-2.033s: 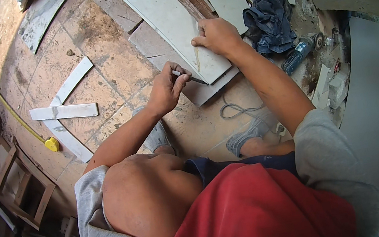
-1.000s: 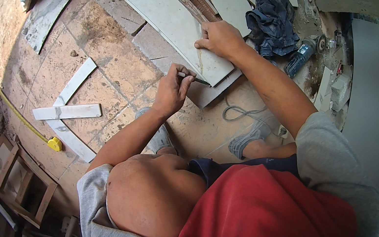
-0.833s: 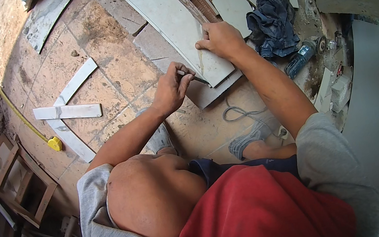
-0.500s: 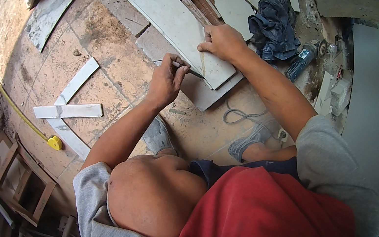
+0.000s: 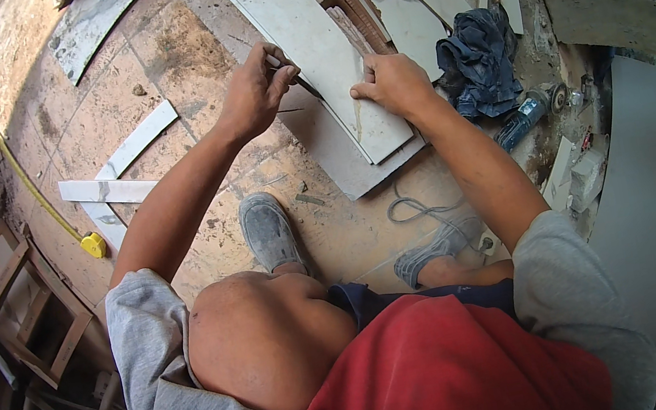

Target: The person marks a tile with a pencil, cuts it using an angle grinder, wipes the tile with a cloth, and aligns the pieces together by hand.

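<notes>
A long white tile strip (image 5: 311, 40) lies slantwise in front of me, stacked on other flat pieces. My right hand (image 5: 397, 86) is closed on its right edge near the close end, thumb on the top face, the other fingers partly hidden. In my left hand (image 5: 252, 95) a slim pen (image 5: 308, 88) is pinched, its dark end by the tile's left edge; whether it touches cannot be made out. Beneath the stack a greyish slab (image 5: 357, 180) sticks out toward my feet.
Crossed white tile strips (image 5: 98, 191) and a yellow tape measure (image 5: 93, 245), its blade drawn out, lie at left. On the right are a crumpled dark cloth (image 5: 479, 61), a blue angle grinder (image 5: 522, 121) and a grey cord (image 5: 418, 206). A wooden frame (image 5: 31, 308) stands far left.
My left hand with the pen has moved up and left along the tile's edge, away from its near end. The right hand keeps its hold on the tile.
</notes>
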`<state>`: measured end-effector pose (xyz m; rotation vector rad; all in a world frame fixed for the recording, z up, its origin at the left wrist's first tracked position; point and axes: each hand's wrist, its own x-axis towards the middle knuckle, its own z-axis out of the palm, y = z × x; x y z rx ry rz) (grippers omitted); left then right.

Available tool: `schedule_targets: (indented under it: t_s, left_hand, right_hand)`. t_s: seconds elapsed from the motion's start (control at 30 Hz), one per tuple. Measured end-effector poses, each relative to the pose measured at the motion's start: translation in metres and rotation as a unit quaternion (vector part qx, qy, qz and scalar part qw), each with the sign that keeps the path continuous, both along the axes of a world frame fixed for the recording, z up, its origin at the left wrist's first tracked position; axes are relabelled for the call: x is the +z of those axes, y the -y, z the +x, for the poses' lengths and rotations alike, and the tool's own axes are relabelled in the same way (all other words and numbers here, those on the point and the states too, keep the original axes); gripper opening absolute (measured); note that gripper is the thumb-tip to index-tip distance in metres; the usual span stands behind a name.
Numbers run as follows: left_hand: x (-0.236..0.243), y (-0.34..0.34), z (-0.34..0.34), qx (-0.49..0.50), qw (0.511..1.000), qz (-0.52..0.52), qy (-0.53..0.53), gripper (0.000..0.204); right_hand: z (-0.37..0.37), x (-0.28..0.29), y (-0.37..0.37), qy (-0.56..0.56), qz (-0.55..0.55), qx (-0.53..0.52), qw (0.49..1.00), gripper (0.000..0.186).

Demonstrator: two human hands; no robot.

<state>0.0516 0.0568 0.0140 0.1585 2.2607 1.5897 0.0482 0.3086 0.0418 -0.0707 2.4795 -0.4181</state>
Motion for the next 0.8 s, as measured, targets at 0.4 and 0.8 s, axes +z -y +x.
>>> schedule_targets:
  t_s: [0.4,0.8]
  left_hand:
    - [-0.002,0.045,-0.081,0.03,0.995,-0.024,-0.088,0.021]
    - [-0.019,0.091,-0.144,0.046,0.982,-0.071,-0.169,0.021]
  right_hand:
    - [-0.003,0.001,0.0,0.009,-0.003,0.003,1.0,0.038]
    - [-0.003,-0.001,0.001,0.018,-0.002,-0.006,1.0,0.037]
